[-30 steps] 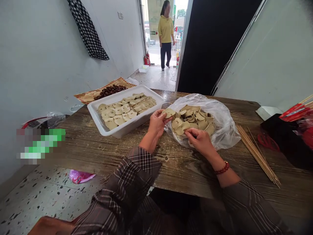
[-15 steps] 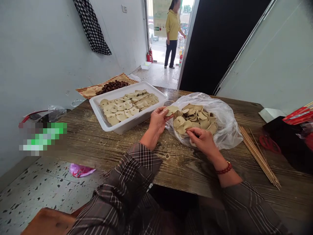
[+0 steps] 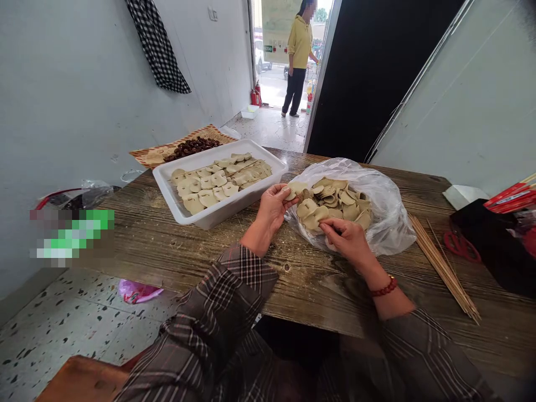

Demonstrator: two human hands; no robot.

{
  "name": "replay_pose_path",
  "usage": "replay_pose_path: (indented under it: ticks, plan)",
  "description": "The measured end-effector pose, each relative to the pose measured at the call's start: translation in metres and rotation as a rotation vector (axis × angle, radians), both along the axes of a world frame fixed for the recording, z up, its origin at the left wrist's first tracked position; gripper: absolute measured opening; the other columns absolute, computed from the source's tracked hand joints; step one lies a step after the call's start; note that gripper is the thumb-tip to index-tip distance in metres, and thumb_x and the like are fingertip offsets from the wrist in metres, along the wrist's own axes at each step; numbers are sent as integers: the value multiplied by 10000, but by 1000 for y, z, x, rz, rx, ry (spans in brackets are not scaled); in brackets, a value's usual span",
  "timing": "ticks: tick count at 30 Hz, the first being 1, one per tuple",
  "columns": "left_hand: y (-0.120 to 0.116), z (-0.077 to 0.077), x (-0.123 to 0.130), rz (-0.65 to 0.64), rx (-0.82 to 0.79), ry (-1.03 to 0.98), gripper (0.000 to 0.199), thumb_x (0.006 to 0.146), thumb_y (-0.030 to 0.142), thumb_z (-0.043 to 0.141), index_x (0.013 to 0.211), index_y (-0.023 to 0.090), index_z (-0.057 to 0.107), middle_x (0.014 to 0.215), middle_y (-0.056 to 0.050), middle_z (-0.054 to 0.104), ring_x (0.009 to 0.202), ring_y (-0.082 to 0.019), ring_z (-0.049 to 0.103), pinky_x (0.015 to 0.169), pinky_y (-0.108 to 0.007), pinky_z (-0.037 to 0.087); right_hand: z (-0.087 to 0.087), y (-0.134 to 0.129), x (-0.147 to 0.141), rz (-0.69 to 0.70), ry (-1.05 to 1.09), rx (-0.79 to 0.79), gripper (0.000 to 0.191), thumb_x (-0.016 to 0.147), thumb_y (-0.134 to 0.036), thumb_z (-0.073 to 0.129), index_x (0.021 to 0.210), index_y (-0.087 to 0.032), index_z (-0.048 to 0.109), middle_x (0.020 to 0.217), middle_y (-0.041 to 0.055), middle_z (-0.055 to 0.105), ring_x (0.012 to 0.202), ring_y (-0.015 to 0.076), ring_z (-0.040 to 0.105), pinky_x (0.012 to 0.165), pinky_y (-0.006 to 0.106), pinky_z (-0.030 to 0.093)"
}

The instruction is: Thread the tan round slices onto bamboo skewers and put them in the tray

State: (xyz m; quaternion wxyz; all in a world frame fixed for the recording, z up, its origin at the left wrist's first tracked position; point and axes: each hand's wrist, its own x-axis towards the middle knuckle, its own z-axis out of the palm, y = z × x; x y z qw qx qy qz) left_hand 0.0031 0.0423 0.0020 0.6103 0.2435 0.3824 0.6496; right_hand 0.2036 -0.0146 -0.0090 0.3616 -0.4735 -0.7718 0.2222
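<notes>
My left hand [image 3: 273,207] pinches a flat beige slice [image 3: 296,190], which looks like a bean-curd or gluten piece, at the left edge of a clear plastic bag [image 3: 391,223]. Inside the bag lies a heap of similar slices [image 3: 347,195]. Over the bag's near side, my right hand [image 3: 347,237] is closed, thumb and fingers pinched on the near end of a bamboo skewer, mostly hidden by threaded slices [image 3: 307,209]. To the left stands a white plastic tray [image 3: 188,219] with rows of skewered slices [image 3: 220,181].
Loose bamboo skewers [image 3: 446,268] lie right of the bag, beside red scissors [image 3: 460,245] and a black box [image 3: 481,240]. Dark red pieces [image 3: 195,148] rest on patterned paper behind the tray. A person in yellow [image 3: 299,44] stands at the doorway.
My left hand has shifted very slightly to the right with its slice. The right hand stays where it was. The person at the doorway has moved a little to the right.
</notes>
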Motion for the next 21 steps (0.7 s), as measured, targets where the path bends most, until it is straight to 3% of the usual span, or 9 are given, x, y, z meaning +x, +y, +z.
replay_pose_path:
  ticks: [5, 12, 21]
  plan:
    - [0, -2, 2, 23, 53, 45, 205, 723, 108, 726, 814, 148, 546, 747, 9, 644, 646, -109, 664, 728, -318, 602, 1, -1, -1, -18, -2, -8, 310, 905, -393, 523, 774, -181, 707, 511, -7, 584, 509, 140, 529, 524, 251, 377]
    - [-1, -5, 2, 22, 112, 85, 199, 691, 125, 715, 814, 144, 560, 735, 13, 644, 653, -112, 657, 640, -261, 578, -2, 0, -2, -41, 31, -31, 304, 894, -395, 535, 793, -172, 717, 510, -3, 594, 506, 143, 533, 506, 249, 371]
    - [-4, -3, 4, 14, 163, 184, 257, 641, 181, 768, 793, 151, 563, 699, 9, 655, 635, -122, 645, 676, -293, 567, -3, 0, -1, -34, 51, -57, 307, 906, -396, 526, 774, -174, 692, 527, -5, 602, 503, 131, 519, 506, 243, 360]
